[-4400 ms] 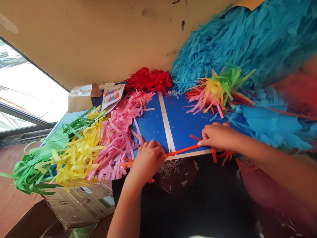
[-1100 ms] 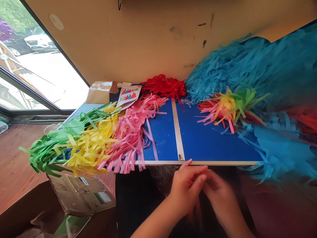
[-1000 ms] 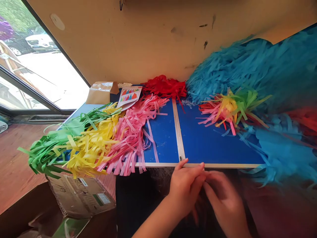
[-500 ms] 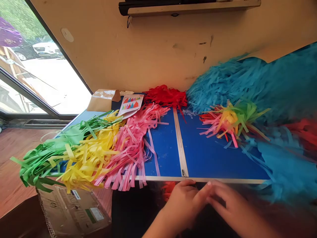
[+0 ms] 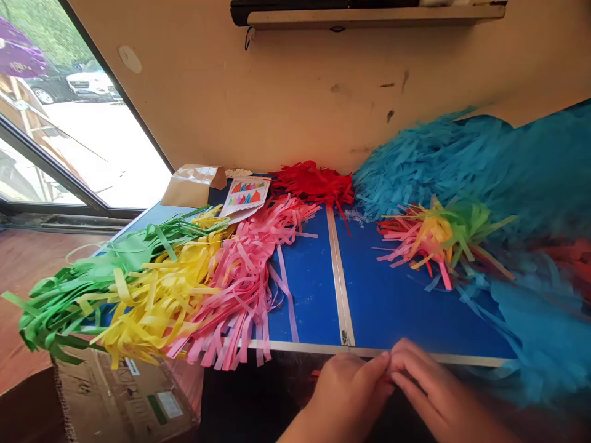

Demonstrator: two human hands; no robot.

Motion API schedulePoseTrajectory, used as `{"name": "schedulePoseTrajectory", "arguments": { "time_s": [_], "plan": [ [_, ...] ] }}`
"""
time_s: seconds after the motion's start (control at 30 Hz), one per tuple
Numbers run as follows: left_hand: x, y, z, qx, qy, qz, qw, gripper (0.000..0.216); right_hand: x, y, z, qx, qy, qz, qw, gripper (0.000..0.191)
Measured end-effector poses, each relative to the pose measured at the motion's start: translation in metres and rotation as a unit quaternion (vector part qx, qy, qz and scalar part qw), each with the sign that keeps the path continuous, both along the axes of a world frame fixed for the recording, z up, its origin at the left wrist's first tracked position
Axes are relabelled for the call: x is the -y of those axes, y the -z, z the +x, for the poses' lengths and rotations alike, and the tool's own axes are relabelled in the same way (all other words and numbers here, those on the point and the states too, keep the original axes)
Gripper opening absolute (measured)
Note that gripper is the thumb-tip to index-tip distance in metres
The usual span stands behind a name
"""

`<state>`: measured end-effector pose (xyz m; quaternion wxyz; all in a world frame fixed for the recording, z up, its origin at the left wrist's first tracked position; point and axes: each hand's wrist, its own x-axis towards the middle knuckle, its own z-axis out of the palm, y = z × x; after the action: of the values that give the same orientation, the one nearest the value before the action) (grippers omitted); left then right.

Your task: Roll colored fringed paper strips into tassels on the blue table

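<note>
My left hand (image 5: pixel 344 391) is closed in a pinch just in front of the table's near edge. Its thumb and fingertips meet those of my right hand (image 5: pixel 427 378), which is pinched closed too. Whatever lies between the fingertips is hidden or too small to name. A scrap of red fringe (image 5: pixel 315 373) peeks out beside my left hand, below the table edge. On the blue table (image 5: pixel 309 280), a mixed bundle of red, pink, yellow and green strips (image 5: pixel 438 234) lies beyond my right hand. Left of my hands spread pink fringed strips (image 5: pixel 252 271), with yellow ones (image 5: pixel 161 289) alongside.
Green fringe (image 5: pixel 111 264) overhangs the table's left end, above a cardboard box (image 5: pixel 124 400). Red fringe (image 5: pixel 316 181), a printed card (image 5: pixel 247 194) and a brown packet (image 5: pixel 191 184) lie along the wall. Blue fringe (image 5: pixel 425 160) heaps at right. A shelf (image 5: pixel 378 17) juts out above.
Both hands stay pinched together and sit slightly lower in view. Less of the red fringe shows beside my left hand. The camera view has shifted a little.
</note>
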<state>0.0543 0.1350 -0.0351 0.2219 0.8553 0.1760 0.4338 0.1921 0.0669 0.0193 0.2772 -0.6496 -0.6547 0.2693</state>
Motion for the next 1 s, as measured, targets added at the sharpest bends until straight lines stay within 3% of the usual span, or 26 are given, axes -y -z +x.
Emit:
{"name": "schedulePoseTrajectory", "arguments": {
  "time_s": [0.1,0.17,0.27,0.37,0.47,0.77,0.9,1.0],
  "plan": [
    [0.001,0.0,0.0,0.055,0.014,-0.104,0.993,0.019,-0.014,-0.012,0.005,0.025,-0.037,0.008,0.999,0.025],
    [0.003,-0.001,-0.004,0.078,0.033,-0.188,0.978,0.012,-0.041,-0.016,0.021,0.059,-0.038,0.025,0.997,0.025],
    [0.005,-0.005,-0.012,0.11,0.048,-0.331,0.936,0.011,-0.114,-0.011,0.061,0.148,0.072,0.107,0.981,0.019],
    [0.007,-0.009,-0.02,0.162,0.039,-0.44,0.882,0.018,-0.192,0.007,0.099,0.261,0.192,0.066,0.944,0.035],
    [0.006,-0.014,-0.026,0.218,0.041,-0.492,0.842,0.023,-0.236,0.023,0.119,0.315,0.209,0.011,0.926,0.035],
    [0.006,-0.01,-0.023,0.245,0.046,-0.602,0.759,0.043,-0.243,0.026,0.114,0.298,0.195,0.023,0.934,0.019],
    [0.007,-0.008,-0.022,0.262,0.03,-0.609,0.748,0.042,-0.245,0.015,0.105,0.255,0.207,0.04,0.944,0.015],
    [0.005,-0.012,-0.024,0.273,0.023,-0.629,0.728,0.042,-0.226,-0.001,0.089,0.208,0.205,0.056,0.955,0.015]
  ]
}}
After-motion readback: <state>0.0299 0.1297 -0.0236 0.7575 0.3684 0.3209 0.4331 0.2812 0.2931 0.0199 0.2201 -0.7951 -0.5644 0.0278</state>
